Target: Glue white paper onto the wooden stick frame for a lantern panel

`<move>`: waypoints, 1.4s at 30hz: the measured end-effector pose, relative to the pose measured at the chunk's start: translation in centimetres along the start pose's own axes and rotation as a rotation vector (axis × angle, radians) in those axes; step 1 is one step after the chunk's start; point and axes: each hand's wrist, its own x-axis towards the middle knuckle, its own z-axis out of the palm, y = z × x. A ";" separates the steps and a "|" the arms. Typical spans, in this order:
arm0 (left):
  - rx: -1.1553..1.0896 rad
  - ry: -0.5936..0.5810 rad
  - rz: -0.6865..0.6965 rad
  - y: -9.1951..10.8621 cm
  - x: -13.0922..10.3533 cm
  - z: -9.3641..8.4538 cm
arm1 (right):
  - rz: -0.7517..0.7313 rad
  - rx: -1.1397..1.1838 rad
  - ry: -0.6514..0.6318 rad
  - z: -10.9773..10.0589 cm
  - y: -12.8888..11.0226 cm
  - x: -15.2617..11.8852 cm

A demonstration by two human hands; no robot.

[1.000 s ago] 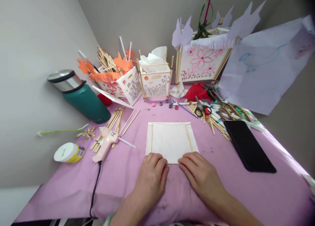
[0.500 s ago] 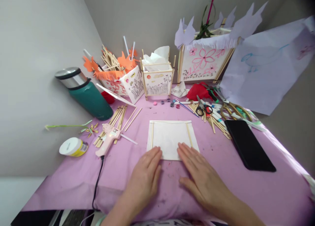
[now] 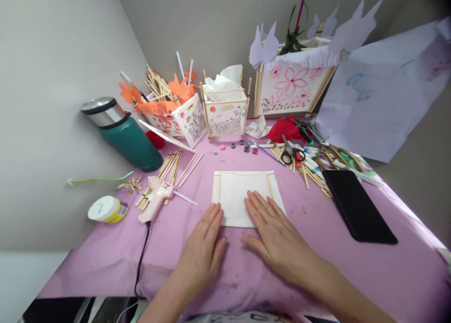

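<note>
I read the step as pressing flat: the paper panel (image 3: 243, 196), framed by 3 sticks, lies centred on the purple table cover (image 3: 352, 276). My right hand (image 3: 275, 234) rests spread on it; my left hand (image 3: 204, 248), fingers extended, touches its near-left corner. Next move needs even downward pressure, no sliding. The glue gun (image 3: 155, 204) lies left.

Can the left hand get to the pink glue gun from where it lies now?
Probably yes. The left hand lies flat at the white paper panel's near-left corner, and only bare purple cloth separates it from the glue gun; the gun's black cord trails alongside.
</note>
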 end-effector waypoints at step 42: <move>-0.161 0.128 -0.447 -5.6 16.2 0.5 | 0.558 0.376 0.657 -1.1 10.6 6.3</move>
